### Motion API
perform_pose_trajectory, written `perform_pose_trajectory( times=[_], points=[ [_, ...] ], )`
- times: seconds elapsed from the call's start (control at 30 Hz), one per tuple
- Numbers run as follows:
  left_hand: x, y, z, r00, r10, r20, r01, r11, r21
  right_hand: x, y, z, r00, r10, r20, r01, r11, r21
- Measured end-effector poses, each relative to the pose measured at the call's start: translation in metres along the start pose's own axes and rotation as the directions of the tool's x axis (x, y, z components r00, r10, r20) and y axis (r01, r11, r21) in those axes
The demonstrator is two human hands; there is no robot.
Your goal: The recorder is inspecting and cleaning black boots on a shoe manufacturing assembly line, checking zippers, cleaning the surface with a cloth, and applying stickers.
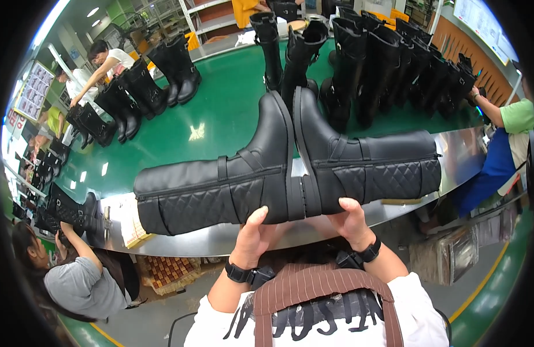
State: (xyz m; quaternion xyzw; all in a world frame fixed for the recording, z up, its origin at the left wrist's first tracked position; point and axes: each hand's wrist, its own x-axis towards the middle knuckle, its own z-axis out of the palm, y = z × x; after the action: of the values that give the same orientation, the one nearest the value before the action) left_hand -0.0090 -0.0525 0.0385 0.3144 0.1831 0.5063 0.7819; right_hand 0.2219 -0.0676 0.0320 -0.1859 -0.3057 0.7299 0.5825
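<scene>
Two tall black boots lie on their sides in front of me, soles facing each other and heels touching or nearly so. The left boot (221, 179) points its shaft to the left; the right boot (365, 168) points its shaft to the right. Each has a quilted panel, straps and a long zipper. My left hand (253, 234) grips the left boot near the heel, thumb on top and fingers hidden underneath. In the same way my right hand (349, 221) holds the right boot by its heel, its fingers mostly out of sight below.
A green-topped table (232, 121) with a metal front edge (215, 243) spans the view. Black boots (359, 69) stand crowded at the far right, others (177, 69) at the far left. Co-workers are at the left and right. A yellow-and-white pad (134, 222) lies by the left shaft.
</scene>
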Motion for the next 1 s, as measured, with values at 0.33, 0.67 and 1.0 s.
perform_pose_trajectory(
  times=[0.33, 0.67, 1.0],
  points=[
    [0.008, 0.015, 0.022, 0.939, 0.34, -0.047, -0.11, 0.426, 0.898, 0.017, -0.004, 0.006, 0.979, -0.2, -0.043, 0.069, 0.52, -0.851],
    [0.046, -0.015, -0.015, 0.992, -0.027, -0.125, 0.035, 0.998, 0.057, 0.002, -0.015, -0.017, 1.0, -0.028, -0.006, 0.014, 0.661, -0.75],
    [0.03, 0.005, -0.024, 0.981, -0.124, 0.149, 0.163, 0.943, -0.29, 0.028, -0.032, -0.024, 0.941, 0.231, 0.249, -0.309, 0.887, 0.344]
  ],
)
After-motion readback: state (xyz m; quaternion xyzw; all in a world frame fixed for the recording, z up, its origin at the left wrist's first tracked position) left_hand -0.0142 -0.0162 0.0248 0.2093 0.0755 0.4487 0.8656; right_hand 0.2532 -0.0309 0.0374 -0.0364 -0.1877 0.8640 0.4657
